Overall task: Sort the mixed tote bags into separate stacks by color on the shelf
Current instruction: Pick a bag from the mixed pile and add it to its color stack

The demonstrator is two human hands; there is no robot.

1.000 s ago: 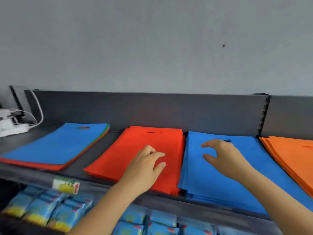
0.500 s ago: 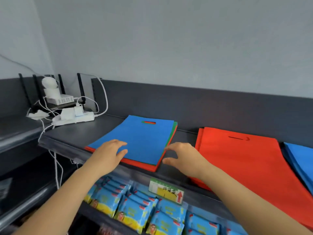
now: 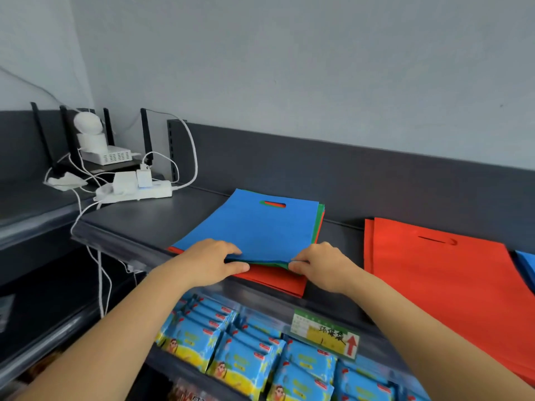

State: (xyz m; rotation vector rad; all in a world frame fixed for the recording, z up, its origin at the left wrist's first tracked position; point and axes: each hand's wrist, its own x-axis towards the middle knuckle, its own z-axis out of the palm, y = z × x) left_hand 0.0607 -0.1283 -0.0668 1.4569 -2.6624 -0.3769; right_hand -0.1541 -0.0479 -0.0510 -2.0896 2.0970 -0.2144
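Note:
A mixed stack of tote bags lies on the dark shelf [image 3: 139, 218]. Its top bag is a blue tote bag [image 3: 249, 227], with a green bag [image 3: 318, 224] edge and red bags [image 3: 275, 280] under it. My left hand [image 3: 211, 264] pinches the blue bag's near edge, thumb below and fingers on top. My right hand [image 3: 321, 263] pinches the same near edge at its right corner. The edge is lifted slightly off the green bag. To the right lies a red stack [image 3: 451, 290], and a blue stack [image 3: 527, 264] shows at the frame's right border.
A white power strip [image 3: 136, 192] with plugs and cables sits at the shelf's left rear, near a router [image 3: 107, 154] and a white camera. Below the shelf's front edge hang a price label [image 3: 324, 332] and rows of blue snack packets [image 3: 249, 357].
My view swung left from the red and blue stacks to the mixed stack. Both hands travelled left, reached its front edge and closed on the top blue bag.

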